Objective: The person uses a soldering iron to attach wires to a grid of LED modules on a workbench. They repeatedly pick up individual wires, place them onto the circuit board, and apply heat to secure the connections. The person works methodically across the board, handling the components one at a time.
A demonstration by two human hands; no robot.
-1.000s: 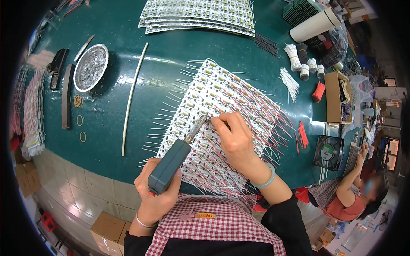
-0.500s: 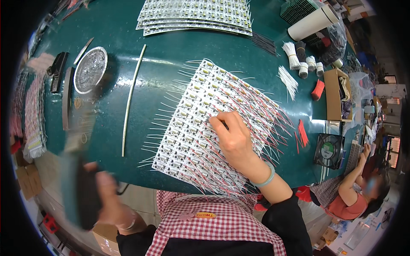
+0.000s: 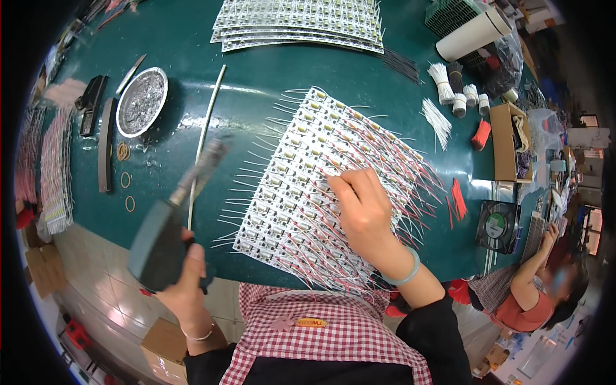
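A large panel of small circuit boards, fitted with many red and white wire leads, is shown lying flat on the green tabletop, at the centre and reaching to the near edge. The right hand is laid on the panel's near right part, its fingers curled together and the fingertips pressed onto one row of boards; whether a wire is pinched between them cannot be told. A pale green bangle is worn on that wrist. The left hand is held at the near left, just off the tabletop's near edge, clamped around the dark teal handle of a soldering iron; the iron is blurred, and its tip is pointed far and to the right, above the tabletop, left of the panel. A thin metal rod is seen lying beside the iron's tip. A round metal dish is placed at the far left, with rubber bands near it. Further panels are stacked at the far edge. Bundles of white wire are set at the far right, and a small fan at the right edge. A second person is seated at the near right.
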